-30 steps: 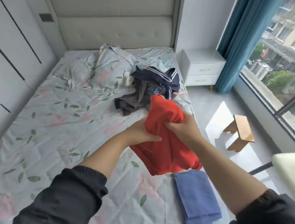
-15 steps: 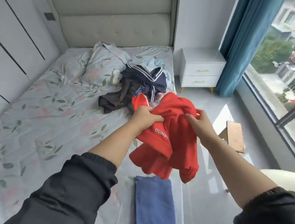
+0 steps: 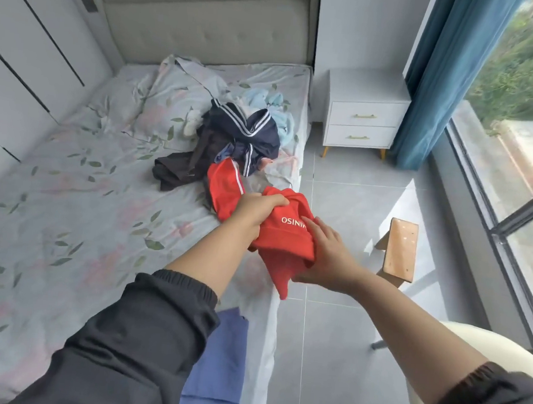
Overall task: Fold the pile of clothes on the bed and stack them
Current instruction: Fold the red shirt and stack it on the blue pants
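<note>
A red garment point(image 3: 283, 235) with white lettering and a white stripe hangs bunched over the bed's right edge. My left hand point(image 3: 255, 209) grips its upper fold. My right hand point(image 3: 325, 254) holds its lower right part, thumb under the cloth and fingers laid on top. Behind it lies the pile of clothes point(image 3: 231, 145): a navy piece with white stripes, a dark brown one, light blue ones. A folded blue garment point(image 3: 217, 367) lies on the bed near me, partly hidden by my left sleeve.
The bed point(image 3: 66, 218) has a floral sheet and a pillow point(image 3: 171, 98) at the head. Right of it are a white nightstand point(image 3: 364, 114), a small wooden stool point(image 3: 398, 253), a teal curtain and a large window. A pale chair edge point(image 3: 487, 343) is near me.
The red garment has been lowered and turned, one striped part now lying on the bed. My right hand moved from its upper edge down to its lower right side. The camera tilted down.
</note>
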Demonstrator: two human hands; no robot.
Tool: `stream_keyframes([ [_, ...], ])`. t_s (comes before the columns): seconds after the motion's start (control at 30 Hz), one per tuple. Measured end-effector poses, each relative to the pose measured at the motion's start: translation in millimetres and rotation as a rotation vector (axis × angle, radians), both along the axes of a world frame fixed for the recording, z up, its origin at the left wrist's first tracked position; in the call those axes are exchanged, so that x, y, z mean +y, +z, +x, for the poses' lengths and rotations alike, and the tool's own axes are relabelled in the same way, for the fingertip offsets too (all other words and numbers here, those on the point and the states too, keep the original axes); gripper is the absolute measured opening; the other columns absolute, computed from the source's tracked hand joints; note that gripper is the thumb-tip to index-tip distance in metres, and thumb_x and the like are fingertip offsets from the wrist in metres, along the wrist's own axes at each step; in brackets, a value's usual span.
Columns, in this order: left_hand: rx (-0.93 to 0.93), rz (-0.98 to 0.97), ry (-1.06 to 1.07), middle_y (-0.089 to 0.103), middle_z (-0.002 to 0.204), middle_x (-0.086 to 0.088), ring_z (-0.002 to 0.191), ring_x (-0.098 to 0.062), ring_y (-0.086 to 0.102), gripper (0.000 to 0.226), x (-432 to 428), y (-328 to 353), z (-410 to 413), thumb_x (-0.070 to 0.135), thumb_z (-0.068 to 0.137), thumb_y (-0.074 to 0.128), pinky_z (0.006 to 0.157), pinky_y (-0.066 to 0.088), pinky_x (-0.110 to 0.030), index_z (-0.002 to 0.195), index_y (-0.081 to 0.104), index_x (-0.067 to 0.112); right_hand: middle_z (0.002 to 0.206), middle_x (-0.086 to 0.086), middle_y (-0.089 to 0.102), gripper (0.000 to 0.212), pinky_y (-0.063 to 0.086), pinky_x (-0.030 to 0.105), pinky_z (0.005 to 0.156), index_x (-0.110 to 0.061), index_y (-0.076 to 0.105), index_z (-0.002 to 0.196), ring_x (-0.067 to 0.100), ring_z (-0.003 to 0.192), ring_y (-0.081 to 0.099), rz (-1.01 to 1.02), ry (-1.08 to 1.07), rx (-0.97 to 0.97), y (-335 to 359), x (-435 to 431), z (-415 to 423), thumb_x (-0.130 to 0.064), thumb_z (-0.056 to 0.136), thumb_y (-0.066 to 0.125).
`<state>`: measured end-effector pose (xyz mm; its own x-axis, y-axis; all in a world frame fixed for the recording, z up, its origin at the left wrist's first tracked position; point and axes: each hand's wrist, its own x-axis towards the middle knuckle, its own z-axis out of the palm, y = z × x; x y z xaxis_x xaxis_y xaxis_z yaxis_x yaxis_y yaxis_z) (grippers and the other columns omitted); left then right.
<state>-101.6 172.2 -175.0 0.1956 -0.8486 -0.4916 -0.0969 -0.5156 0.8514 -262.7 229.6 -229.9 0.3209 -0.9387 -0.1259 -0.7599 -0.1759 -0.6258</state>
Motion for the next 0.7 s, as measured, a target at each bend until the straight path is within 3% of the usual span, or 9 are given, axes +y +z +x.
stream_keyframes([
  [0.1, 0.008, -0.005, -0.018, 0.062, 0.067, -0.005, 0.058, -0.018, 0.058, 0.016, -20, 4, -6, 0.012, 0.074, 0.076, 0.057, 0.047, -0.024, 0.069, 0.061, 0.013, 0.149, 0.009, 0.034, 0.093, 0.018, 0.034, 0.114, -0.011, 0.026, 0.148, 0.028, 0.142, 0.021, -0.115, -0.153, -0.141, -5, -20, -7, -0.021, 0.071, 0.078],
  [0.17, -0.030, -0.042, -0.067, 0.064, 0.069, -0.005, 0.062, -0.020, 0.060, 0.014, -31, 2, -6, 0.012, 0.072, 0.076, 0.060, 0.048, -0.024, 0.069, 0.063, 0.014, 0.148, 0.007, 0.035, 0.089, 0.021, 0.033, 0.113, -0.008, 0.026, 0.147, 0.027, 0.139, 0.026, -0.111, -0.200, -0.225, -5, -38, -10, -0.017, 0.074, 0.075],
  [0.33, -0.158, -0.213, -0.227, 0.064, 0.070, 0.003, 0.073, -0.016, 0.061, 0.013, -65, -2, 2, 0.023, 0.054, 0.077, 0.073, 0.049, -0.031, 0.060, 0.066, 0.021, 0.151, 0.007, 0.031, 0.101, 0.021, 0.041, 0.114, -0.010, 0.020, 0.149, 0.028, 0.141, 0.025, -0.070, -0.013, -0.189, -1, -95, -6, -0.017, 0.068, 0.080],
  [0.43, -0.155, -0.196, -0.215, 0.067, 0.067, 0.001, 0.066, -0.014, 0.062, 0.008, -103, -4, 18, 0.016, 0.065, 0.079, 0.073, 0.050, -0.031, 0.070, 0.073, 0.013, 0.139, 0.006, 0.046, 0.092, 0.031, 0.043, 0.110, -0.012, 0.037, 0.142, 0.027, 0.133, 0.039, 0.000, 0.074, -0.275, 4, -149, 4, -0.012, 0.063, 0.085],
  [0.5, -0.170, -0.194, -0.180, 0.067, 0.068, -0.002, 0.065, -0.014, 0.061, 0.013, -133, -2, 33, 0.015, 0.069, 0.078, 0.070, 0.049, -0.029, 0.078, 0.074, 0.006, 0.121, 0.005, 0.059, 0.071, 0.048, 0.033, 0.095, -0.016, 0.052, 0.128, 0.021, 0.116, 0.056, 0.169, 0.081, -0.397, 12, -188, 14, -0.005, 0.065, 0.083],
  [0.57, -0.154, -0.185, -0.136, 0.068, 0.066, 0.000, 0.062, -0.012, 0.062, 0.010, -156, 2, 49, 0.016, 0.070, 0.078, 0.067, 0.048, -0.025, 0.077, 0.075, 0.009, 0.105, 0.006, 0.065, 0.054, 0.054, 0.019, 0.071, -0.010, 0.059, 0.118, 0.012, 0.092, 0.065, 0.338, 0.115, -0.490, 22, -224, 25, 0.001, 0.069, 0.080],
  [0.63, -0.103, -0.169, -0.076, 0.070, 0.068, -0.001, 0.062, -0.012, 0.064, 0.005, -180, 7, 67, 0.017, 0.073, 0.076, 0.067, 0.048, -0.024, 0.077, 0.075, 0.013, 0.098, 0.017, 0.067, 0.041, 0.058, 0.026, 0.065, 0.004, 0.061, 0.109, 0.016, 0.080, 0.069, 0.392, 0.157, -0.486, 29, -262, 39, 0.004, 0.072, 0.077],
  [0.7, -0.061, -0.167, -0.011, 0.071, 0.072, 0.000, 0.066, -0.013, 0.065, 0.002, -201, 11, 83, 0.020, 0.077, 0.075, 0.069, 0.050, -0.025, 0.076, 0.074, 0.019, 0.100, 0.027, 0.065, 0.032, 0.058, 0.044, 0.075, 0.010, 0.062, 0.102, 0.029, 0.082, 0.067, 0.370, 0.183, -0.453, 36, -297, 58, 0.004, 0.073, 0.075],
])
